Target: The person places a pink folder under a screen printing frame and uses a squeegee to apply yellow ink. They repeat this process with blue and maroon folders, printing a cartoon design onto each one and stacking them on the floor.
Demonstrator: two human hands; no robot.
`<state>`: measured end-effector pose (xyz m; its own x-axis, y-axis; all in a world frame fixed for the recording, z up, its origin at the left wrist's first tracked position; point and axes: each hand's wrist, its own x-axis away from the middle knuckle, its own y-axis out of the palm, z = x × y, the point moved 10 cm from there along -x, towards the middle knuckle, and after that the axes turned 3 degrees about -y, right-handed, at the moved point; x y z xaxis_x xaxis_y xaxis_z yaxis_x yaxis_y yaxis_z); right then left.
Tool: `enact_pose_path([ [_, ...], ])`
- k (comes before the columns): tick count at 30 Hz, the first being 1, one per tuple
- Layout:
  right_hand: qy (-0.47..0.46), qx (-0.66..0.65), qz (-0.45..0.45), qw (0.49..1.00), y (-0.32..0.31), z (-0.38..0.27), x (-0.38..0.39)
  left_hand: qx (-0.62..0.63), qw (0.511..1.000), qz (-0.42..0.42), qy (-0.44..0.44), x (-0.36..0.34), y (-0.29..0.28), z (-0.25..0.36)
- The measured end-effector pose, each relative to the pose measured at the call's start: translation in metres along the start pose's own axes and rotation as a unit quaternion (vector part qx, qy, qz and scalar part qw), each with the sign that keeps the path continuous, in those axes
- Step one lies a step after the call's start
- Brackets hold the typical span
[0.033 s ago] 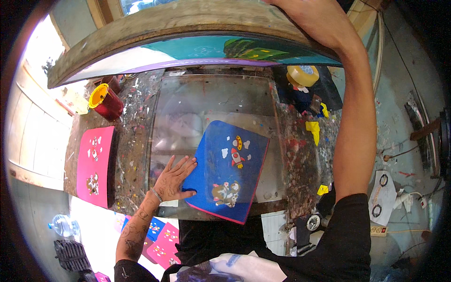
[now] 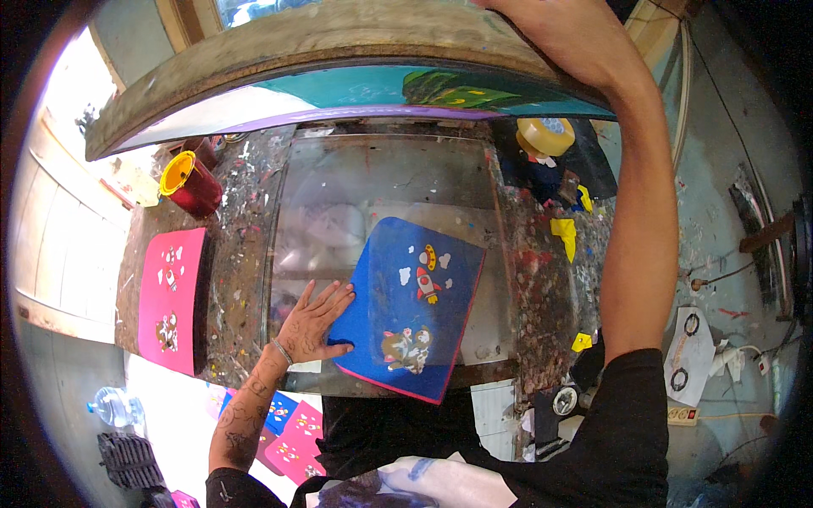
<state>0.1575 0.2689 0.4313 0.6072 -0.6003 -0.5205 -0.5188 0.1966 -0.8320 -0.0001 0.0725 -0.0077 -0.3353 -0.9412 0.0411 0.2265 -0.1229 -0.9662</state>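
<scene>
My left hand [image 2: 316,326] lies with fingers spread at the left edge of a blue printed sheet [image 2: 373,296], its thumb and fingertips touching that edge. The sheet sits tilted on a glass panel [image 2: 330,169] in the work table and bears a rocket, clouds and cartoon animals. At the top of the view my right hand [image 2: 576,38] grips the wooden rim of a raised screen-printing frame [image 2: 296,38]; its fingertips are out of view. The underside of the frame shows teal, white and purple areas with a dark green patch.
Left of the glass lies a pink printed sheet [image 2: 172,300], with a dark red paint pot [image 2: 193,186] behind it. A tape roll [image 2: 546,135] and yellow scraps [image 2: 564,237] are on the right. More printed sheets [image 2: 296,440] and a water bottle [image 2: 117,407] sit lower left.
</scene>
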Motion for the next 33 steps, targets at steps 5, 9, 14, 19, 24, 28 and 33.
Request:
enact_pose_path([
  [5,-0.029,-0.016,0.01,0.999,0.005,0.004,-0.002,0.003,1.0,0.009,-0.01,0.004,-0.003,0.001],
  [9,-0.027,-0.027,0.009,0.999,0.002,0.006,-0.003,-0.006,1.0,0.015,-0.012,0.003,-0.002,0.002],
  [14,-0.02,-0.022,0.005,1.0,0.004,0.002,0.001,-0.001,1.0,0.015,-0.014,0.008,0.0,0.005],
  [19,-0.051,-0.031,0.023,0.998,0.003,-0.003,0.004,-0.003,1.0,0.021,-0.012,0.008,0.001,0.006],
  [24,-0.015,0.001,0.012,1.0,0.002,0.002,-0.003,-0.004,0.999,0.033,-0.011,0.004,-0.004,0.003],
  [28,-0.009,-0.003,0.015,1.0,0.003,0.003,-0.001,0.002,0.999,0.029,-0.014,0.002,-0.004,0.003],
  [33,0.001,-0.004,0.02,1.0,0.003,0.002,-0.001,-0.004,0.999,0.034,-0.012,0.004,-0.004,0.003],
])
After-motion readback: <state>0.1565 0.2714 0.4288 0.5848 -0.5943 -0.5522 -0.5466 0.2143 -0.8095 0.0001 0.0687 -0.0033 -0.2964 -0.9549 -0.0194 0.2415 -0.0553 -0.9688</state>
